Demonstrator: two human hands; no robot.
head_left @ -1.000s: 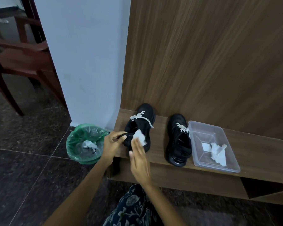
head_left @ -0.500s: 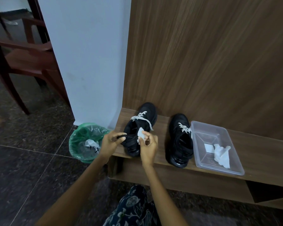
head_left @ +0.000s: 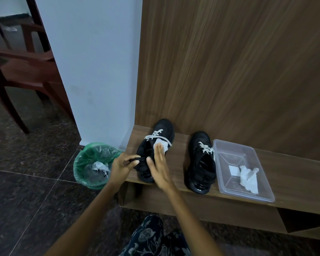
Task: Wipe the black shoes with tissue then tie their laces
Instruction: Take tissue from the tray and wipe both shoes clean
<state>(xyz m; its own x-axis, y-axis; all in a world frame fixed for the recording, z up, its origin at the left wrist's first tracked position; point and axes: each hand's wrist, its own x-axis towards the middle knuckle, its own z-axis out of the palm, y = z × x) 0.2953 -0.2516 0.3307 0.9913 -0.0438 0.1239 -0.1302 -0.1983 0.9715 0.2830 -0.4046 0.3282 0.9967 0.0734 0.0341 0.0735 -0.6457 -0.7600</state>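
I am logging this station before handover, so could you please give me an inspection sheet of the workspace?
Surface: wooden bench, against a wood panel.
Job's things: left shoe under wiping; right shoe beside it; spare tissue in clear tray.
Clutter: nothing seen.
Grippers: left hand grips the left shoe's heel; right hand presses tissue flat on it.
Cables: nothing seen.
Surroundings: green-lined bin with used tissue, wooden chair, dark tiled floor.

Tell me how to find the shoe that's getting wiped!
Find the long wooden bench against the brown wall. Two black shoes sit there; pick the left shoe, nearest the green bin. Only this one has a white tissue pressed on it.
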